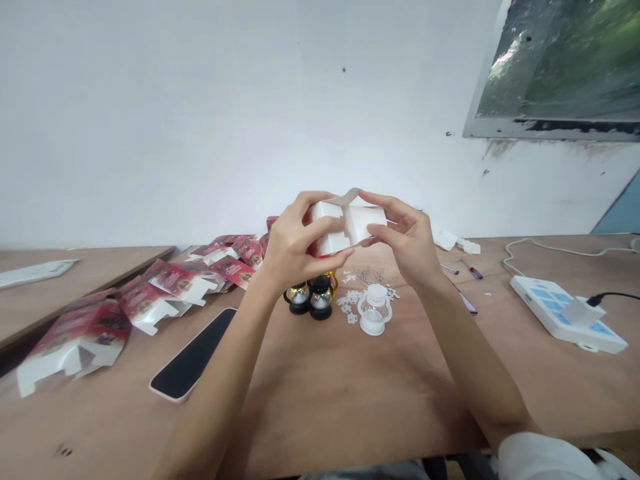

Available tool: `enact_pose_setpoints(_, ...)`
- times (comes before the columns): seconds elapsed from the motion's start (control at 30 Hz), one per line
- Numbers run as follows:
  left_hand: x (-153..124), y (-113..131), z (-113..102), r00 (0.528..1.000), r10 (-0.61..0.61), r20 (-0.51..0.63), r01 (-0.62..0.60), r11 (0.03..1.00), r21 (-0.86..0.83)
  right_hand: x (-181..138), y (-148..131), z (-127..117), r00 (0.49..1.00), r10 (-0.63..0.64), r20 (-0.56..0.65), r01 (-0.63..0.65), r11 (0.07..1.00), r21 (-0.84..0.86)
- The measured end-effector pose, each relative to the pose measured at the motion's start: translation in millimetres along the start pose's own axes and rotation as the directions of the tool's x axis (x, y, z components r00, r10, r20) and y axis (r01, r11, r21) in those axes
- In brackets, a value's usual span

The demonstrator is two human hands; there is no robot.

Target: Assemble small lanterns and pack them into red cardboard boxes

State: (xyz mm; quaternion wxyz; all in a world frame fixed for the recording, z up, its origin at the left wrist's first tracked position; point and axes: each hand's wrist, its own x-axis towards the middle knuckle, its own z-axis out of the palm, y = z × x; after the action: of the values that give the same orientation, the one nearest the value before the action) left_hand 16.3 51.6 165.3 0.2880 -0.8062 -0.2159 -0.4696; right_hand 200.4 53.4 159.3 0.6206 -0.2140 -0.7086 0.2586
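Observation:
Above the middle of the table, both hands hold a small cardboard box [367, 220] with its white inner flaps showing. My left hand [300, 233] wraps around the box's left side, one finger lying across a flap. My right hand [405, 237] pinches the right flap between thumb and fingers. Below the box stand a white miniature lantern [375, 310] and two black ones, of which one black lantern [320, 297] is nearest the middle. Small white tags [352, 300] and a scatter of tiny metal pieces [373, 275] lie beside them.
Flattened red and white cartons [175, 287] spread along the left, near a smartphone [195, 357]. On the right lie a white power strip [565, 317] with a plugged-in adapter, a cable [560, 245], a small screwdriver [474, 271] and crumpled white paper [445, 239]. A wall rises behind.

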Motion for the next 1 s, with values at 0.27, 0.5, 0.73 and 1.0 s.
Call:
enact_pose_setpoints(0.27,-1.6,-2.6,-2.1,0.995,-0.084,-0.054,0.083,0.996,-0.025,2.1,6.4,-4.1,0.998,-0.006,0.067,0.003,0.999,0.046)
enact_pose_setpoints(0.5,-0.8,-0.7,-5.0,0.996,-0.032,-0.081,0.029,0.999,-0.039,3.0,8.9,-6.3,0.989,0.050,0.141,-0.064,0.994,0.093)
enact_pose_setpoints(0.73,-3.0,0.5,0.2,0.999,-0.045,-0.027,0.042,0.992,-0.122,0.6,7.6,-2.2,0.989,0.047,0.142,-0.065,0.990,0.126)
enact_pose_setpoints(1.0,0.1,-4.7,-2.9,0.986,-0.014,0.168,0.017,1.000,-0.018,1.1,11.6,2.8,0.996,0.085,0.027,-0.088,0.986,0.145)
